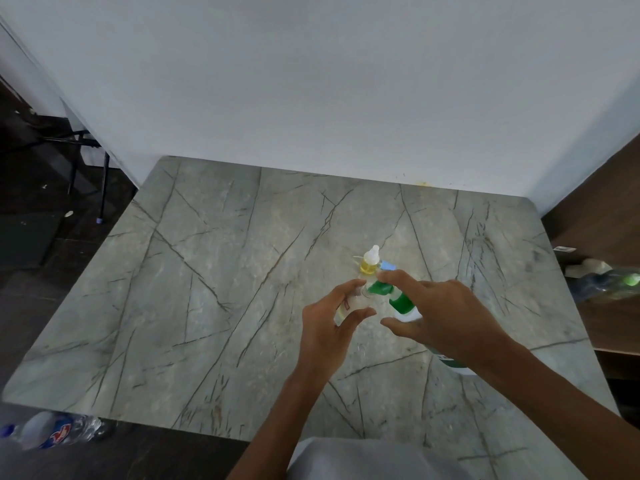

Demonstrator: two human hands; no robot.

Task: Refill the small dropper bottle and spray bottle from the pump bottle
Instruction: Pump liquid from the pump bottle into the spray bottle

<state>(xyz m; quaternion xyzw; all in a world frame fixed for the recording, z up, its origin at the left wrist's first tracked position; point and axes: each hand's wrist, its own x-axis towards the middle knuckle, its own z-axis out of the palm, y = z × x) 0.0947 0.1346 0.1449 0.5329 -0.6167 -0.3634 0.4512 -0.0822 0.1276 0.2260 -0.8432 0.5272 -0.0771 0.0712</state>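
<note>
My left hand point(329, 323) grips a small clear spray bottle point(348, 303), its open neck tilted up under the green nozzle of the pump bottle point(403, 304). The pump bottle is white with a green pump head; its base shows below my right wrist. My right hand point(446, 317) hovers over it, fingers straight, with the index fingertip pressing on the pump head. Just behind stands the small dropper bottle point(369, 262), holding yellow liquid and closed with a white tip. A small blue piece point(389, 265) lies beside it.
All of this is on a grey marble-patterned table point(207, 289) against a white wall. A plastic bottle point(52, 432) lies on the dark floor at the lower left. Another bottle with a green cap point(616, 283) lies on a wooden surface to the right.
</note>
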